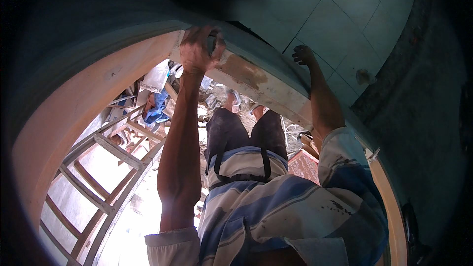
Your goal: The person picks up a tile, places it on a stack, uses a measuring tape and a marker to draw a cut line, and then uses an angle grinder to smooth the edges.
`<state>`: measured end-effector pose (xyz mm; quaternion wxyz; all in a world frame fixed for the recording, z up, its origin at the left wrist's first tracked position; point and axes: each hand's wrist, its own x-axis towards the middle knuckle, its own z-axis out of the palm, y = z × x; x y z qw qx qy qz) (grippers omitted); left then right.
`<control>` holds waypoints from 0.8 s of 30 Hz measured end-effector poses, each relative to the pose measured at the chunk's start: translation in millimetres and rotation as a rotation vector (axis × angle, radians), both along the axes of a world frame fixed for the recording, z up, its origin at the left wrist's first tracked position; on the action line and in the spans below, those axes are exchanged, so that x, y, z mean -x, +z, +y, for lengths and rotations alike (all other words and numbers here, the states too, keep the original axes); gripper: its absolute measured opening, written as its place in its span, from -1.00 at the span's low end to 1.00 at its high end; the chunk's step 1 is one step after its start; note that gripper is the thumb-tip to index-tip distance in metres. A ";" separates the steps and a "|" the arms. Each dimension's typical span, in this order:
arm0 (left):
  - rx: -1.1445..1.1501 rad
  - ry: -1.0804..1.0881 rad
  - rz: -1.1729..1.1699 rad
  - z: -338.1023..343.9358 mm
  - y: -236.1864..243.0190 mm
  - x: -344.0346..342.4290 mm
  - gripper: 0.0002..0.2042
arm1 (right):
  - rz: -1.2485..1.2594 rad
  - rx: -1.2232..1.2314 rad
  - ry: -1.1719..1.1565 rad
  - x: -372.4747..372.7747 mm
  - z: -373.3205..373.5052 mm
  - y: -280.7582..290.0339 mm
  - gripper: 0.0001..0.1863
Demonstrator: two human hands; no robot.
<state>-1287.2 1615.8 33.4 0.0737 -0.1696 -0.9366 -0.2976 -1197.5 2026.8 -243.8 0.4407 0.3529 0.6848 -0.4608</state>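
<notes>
My left hand (197,53) is at the inner corner of a pale, worn opening frame (249,72), its fingers and thumb curled round a small greyish thing (212,43). What that thing is, I cannot make out. My right arm reaches across the sill-like edge of the frame. Past that edge, my right hand (304,55) hangs over a tiled floor (340,24), with its fingers loosely bent and apart. No object shows in it.
A wooden ladder (118,150) leans at the left. Rubble, a blue plastic sheet (157,107) and a white printed sack (155,76) lie behind it. A reddish panel (303,166) is at my right side. Dark wall surfaces (423,118) border the tiles.
</notes>
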 end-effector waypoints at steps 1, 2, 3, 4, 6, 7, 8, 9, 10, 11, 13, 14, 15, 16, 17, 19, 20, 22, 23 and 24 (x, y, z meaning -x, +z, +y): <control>0.019 -0.002 0.002 -3.6 0.0 -0.6 -0.85 | 0.002 0.018 0.016 1.7 -6.3 1.1 -0.64; 0.001 -0.003 0.004 -0.6 -1.1 0.1 -0.85 | 0.001 -0.007 -0.044 -1.1 1.3 -3.7 -0.60; -0.021 -0.006 0.007 3.9 -2.2 1.0 -0.85 | 0.002 -0.035 -0.106 -4.9 12.4 -11.5 -0.57; -0.042 -0.008 0.010 8.0 -3.1 1.6 -0.85 | 0.003 -0.062 -0.168 -9.1 24.5 -18.5 -0.53; 0.006 0.014 -0.001 -0.6 -0.3 -1.3 -0.85 | 0.043 -0.088 -0.174 -7.5 10.7 -22.7 -0.43; 0.032 0.025 -0.007 -5.1 1.4 -2.8 -0.85 | 0.062 -0.100 -0.178 -6.9 2.7 -25.2 -0.39; 0.015 0.013 -0.003 -1.9 0.7 -1.4 -0.86 | 0.077 -0.237 -0.059 -5.8 20.2 -32.7 -0.33; -0.024 -0.005 0.007 6.9 -1.1 1.8 -0.86 | 0.094 -0.397 0.055 -3.1 57.8 -41.1 -0.28; -0.047 -0.018 0.014 11.5 -2.3 3.4 -0.86 | 0.105 -0.539 0.174 -1.7 78.2 -45.8 -0.23; -0.035 -0.016 0.016 7.9 -1.4 2.5 -0.86 | 0.207 -0.651 0.035 -2.4 70.6 -47.4 -0.19; -0.023 -0.015 0.020 4.5 -0.3 1.4 -0.86 | 0.409 -0.880 -0.256 -4.5 66.6 -43.5 -0.11; -0.026 -0.012 0.013 5.4 -0.5 2.9 -0.85 | 0.406 -0.877 -0.322 3.1 77.6 -36.6 -0.09; -0.025 -0.008 0.004 4.7 1.3 1.2 -0.85 | 0.398 -0.869 -0.386 9.7 92.4 -25.3 -0.07; -0.028 -0.005 -0.006 5.5 2.6 0.6 -0.85 | 0.392 -0.865 -0.450 16.7 105.2 -14.3 -0.05; -0.035 -0.009 0.006 6.3 0.4 2.2 -0.85 | 0.404 -0.869 -0.553 27.0 109.4 -0.3 -0.03; -0.033 -0.014 0.021 2.0 -0.5 0.4 -0.84 | 0.416 -0.859 -0.755 39.4 109.3 32.7 0.01; -0.021 -0.002 0.014 0.9 -0.6 -1.3 -0.84 | 0.333 -0.695 -0.654 46.6 111.8 53.9 0.05; 0.004 0.021 0.006 -0.2 0.5 -2.4 -0.84 | 0.173 -0.367 -0.450 61.1 121.1 97.8 0.16; -0.009 0.012 0.026 0.3 -0.2 0.4 -0.84 | 0.322 -0.213 -0.554 65.7 125.3 116.8 0.16; -0.026 0.002 0.042 2.9 -3.1 1.2 -0.84 | 0.467 -0.058 -0.654 70.7 131.1 134.2 0.16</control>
